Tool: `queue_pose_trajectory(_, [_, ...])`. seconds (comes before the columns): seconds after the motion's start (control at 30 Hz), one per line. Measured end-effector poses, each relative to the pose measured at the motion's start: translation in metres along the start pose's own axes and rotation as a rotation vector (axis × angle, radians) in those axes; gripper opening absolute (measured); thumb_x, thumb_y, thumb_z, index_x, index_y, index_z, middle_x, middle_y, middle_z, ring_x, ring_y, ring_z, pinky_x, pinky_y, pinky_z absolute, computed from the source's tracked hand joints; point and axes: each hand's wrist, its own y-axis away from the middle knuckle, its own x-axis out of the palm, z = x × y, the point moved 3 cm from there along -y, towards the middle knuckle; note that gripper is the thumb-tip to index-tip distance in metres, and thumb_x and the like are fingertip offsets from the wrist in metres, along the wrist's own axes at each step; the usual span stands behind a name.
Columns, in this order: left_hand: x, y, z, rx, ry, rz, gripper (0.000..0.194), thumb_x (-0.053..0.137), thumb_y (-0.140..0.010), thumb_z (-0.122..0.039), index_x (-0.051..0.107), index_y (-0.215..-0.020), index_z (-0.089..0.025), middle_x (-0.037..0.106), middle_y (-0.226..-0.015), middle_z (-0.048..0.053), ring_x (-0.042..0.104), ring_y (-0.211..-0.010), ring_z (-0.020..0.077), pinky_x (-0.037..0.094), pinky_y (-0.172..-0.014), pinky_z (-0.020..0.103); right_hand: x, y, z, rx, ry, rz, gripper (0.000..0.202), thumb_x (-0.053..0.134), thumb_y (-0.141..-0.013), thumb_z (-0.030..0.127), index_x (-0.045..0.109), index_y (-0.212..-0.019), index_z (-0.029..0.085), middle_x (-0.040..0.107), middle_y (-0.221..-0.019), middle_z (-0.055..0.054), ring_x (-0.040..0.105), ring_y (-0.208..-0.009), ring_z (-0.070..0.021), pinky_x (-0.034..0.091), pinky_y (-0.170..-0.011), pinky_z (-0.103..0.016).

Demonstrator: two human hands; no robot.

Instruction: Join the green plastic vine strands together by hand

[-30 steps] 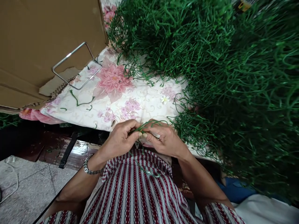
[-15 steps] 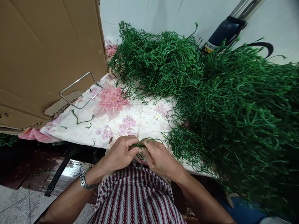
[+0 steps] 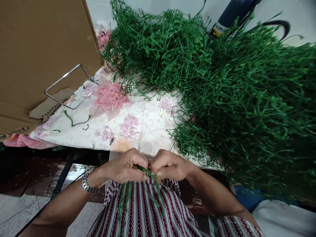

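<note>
Two bare hands work close to a striped apron (image 3: 138, 210) just past the near edge of a flower-patterned tabletop (image 3: 153, 125), a few green stems (image 3: 156, 184) caught between them. The left hand (image 3: 132, 166), a metal band (image 3: 88, 182) at its wrist, curls its fingers inward and pinches the stems under the thumb; the right hand (image 3: 170, 164) sits just beside it, fingers folded, thumb and forefinger closed on the same stems, with no clear gap showing. The exact pinch points are partly hidden by the knuckles. The stems' loose ends droop over the apron below. A large heap of similar stems (image 3: 222, 92) covers the tabletop's far edge and right side, while one loose stem (image 3: 72, 123) lies bent toward the left corner, near a wire frame (image 3: 65, 75) and a cardboard box (image 3: 44, 49). By their look, the held stems should be light and limp, bending readily rather than standing stiff; thin as they are, they could slip between the fingertips, snag on one another or kink under a hard squeeze. The best hold is probably a light thumb-and-forefinger pinch where the strands run together, leaving the fine, trailing ends free.
</note>
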Motion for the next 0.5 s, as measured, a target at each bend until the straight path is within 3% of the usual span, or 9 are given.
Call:
queue_pose_trajectory(0.07, [-0.005, 0.002, 0.001, 0.008, 0.098, -0.044, 0.032, 0.06, -0.072, -0.022, 0.042, -0.047, -0.014, 0.032, -0.05, -0.004, 0.028, -0.048, 0.0066, 0.022, -0.047, 0.024, -0.005, 0.005, 0.002, -0.033, -0.118, -0.061, 0.034, 0.048, -0.086, 0.037, 0.055, -0.063, 0.013, 0.047, -0.051, 0.001, 0.043, -0.046, -0.0063, 0.036, -0.049, -0.019])
queue_pose_trajectory(0.1, [-0.009, 0.002, 0.002, 0.013, 0.146, -0.105, 0.03, 0.062, -0.072, -0.024, 0.047, -0.048, -0.013, 0.036, -0.05, -0.003, 0.031, -0.049, 0.007, 0.024, -0.047, 0.024, -0.01, 0.007, 0.002, -0.028, -0.116, -0.15, 0.033, 0.048, -0.086, 0.037, 0.056, -0.064, 0.013, 0.049, -0.053, 0.001, 0.044, -0.047, -0.0064, 0.037, -0.049, -0.02])
queue_pose_trajectory(0.23, [-0.022, -0.002, 0.007, 0.031, 0.325, -0.51, 0.02, 0.069, -0.069, -0.028, 0.06, -0.062, -0.011, 0.048, -0.054, -0.002, 0.038, -0.048, 0.0058, 0.028, -0.046, 0.02, -0.027, 0.007, 0.003, 0.064, 0.14, -0.546, 0.028, 0.049, -0.087, 0.038, 0.061, -0.093, 0.013, 0.056, -0.075, -0.003, 0.05, -0.063, -0.0085, 0.04, -0.057, -0.02])
queue_pose_trajectory(0.37, [-0.018, -0.011, 0.014, 0.013, 0.39, -0.743, 0.023, 0.073, -0.065, -0.031, 0.062, -0.063, -0.011, 0.051, -0.054, -0.002, 0.04, -0.046, 0.0043, 0.03, -0.044, 0.017, -0.022, -0.011, -0.002, 0.071, 0.412, -0.627, 0.036, 0.056, -0.082, 0.037, 0.055, -0.11, 0.014, 0.058, -0.09, -0.005, 0.053, -0.075, -0.0114, 0.044, -0.067, -0.023])
queue_pose_trajectory(0.5, [-0.013, -0.012, 0.021, 0.042, 0.353, -0.829, 0.02, 0.066, -0.074, -0.032, 0.065, -0.073, -0.013, 0.051, -0.053, -0.003, 0.038, -0.043, 0.0035, 0.032, -0.041, 0.016, -0.013, -0.019, -0.01, 0.062, 0.501, -0.661, 0.03, 0.054, -0.084, 0.027, 0.051, -0.112, 0.015, 0.058, -0.085, -0.002, 0.053, -0.072, -0.0096, 0.043, -0.067, -0.021])
